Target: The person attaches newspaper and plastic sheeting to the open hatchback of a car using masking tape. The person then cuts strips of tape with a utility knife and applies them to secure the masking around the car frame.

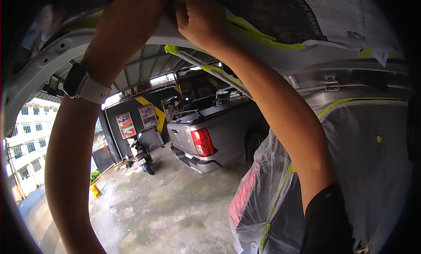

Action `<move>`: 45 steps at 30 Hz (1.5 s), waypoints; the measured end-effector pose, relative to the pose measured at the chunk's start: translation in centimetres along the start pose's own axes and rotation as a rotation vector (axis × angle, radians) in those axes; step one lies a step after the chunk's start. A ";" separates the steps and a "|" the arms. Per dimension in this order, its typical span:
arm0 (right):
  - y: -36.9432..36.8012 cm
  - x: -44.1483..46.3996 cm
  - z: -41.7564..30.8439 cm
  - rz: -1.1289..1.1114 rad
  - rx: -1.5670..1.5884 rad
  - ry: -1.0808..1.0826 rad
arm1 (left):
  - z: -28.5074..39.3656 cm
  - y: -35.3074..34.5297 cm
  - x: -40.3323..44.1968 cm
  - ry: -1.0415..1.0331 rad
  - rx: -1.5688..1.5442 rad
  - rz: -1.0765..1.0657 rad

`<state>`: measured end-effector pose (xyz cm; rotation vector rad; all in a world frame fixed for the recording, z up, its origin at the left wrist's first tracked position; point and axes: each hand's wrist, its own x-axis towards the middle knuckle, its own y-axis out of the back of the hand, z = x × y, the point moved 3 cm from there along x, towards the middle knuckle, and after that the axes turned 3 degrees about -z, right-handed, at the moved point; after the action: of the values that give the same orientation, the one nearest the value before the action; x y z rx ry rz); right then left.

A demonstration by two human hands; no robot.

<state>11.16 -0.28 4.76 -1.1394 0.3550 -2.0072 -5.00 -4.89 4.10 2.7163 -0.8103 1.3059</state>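
Both my arms reach up to the underside of a raised grey vehicle panel (289, 59). My left hand (131, 18), with a watch (79, 80) on its wrist, is against the panel's edge at the top; its fingers are lost in shadow. Close beside it, my right hand (201, 22) has curled fingers, and whatever they pinch is hidden. Newspaper (342, 17) covers the panel's inner side, held along its border by yellow-green masking tape (263, 36). A support strut (197, 63) under the panel carries the same tape.
Clear plastic sheeting (263, 184), edged with tape, drapes the vehicle body at right. A grey pickup truck (197, 140) and a motorcycle (142, 155) stand on the concrete floor (162, 210). Posters (126, 124) hang on the dark wall. A yellow object (94, 189) sits at left.
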 end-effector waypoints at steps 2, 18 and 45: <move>1.0 -0.2 0.7 0.040 0.080 -0.024 | 0.0 0.1 -0.3 -0.148 0.020 0.162; 2.2 2.2 -1.0 -0.141 -0.251 0.363 | -2.5 -4.0 -6.1 0.104 -0.223 0.271; 2.8 2.4 -0.3 -0.319 -0.100 0.252 | -2.6 -2.2 -7.0 -0.007 -0.304 0.298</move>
<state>11.60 -3.92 4.42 -1.0564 0.4266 -2.4478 -9.49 0.70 1.04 2.4308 -1.3334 1.1026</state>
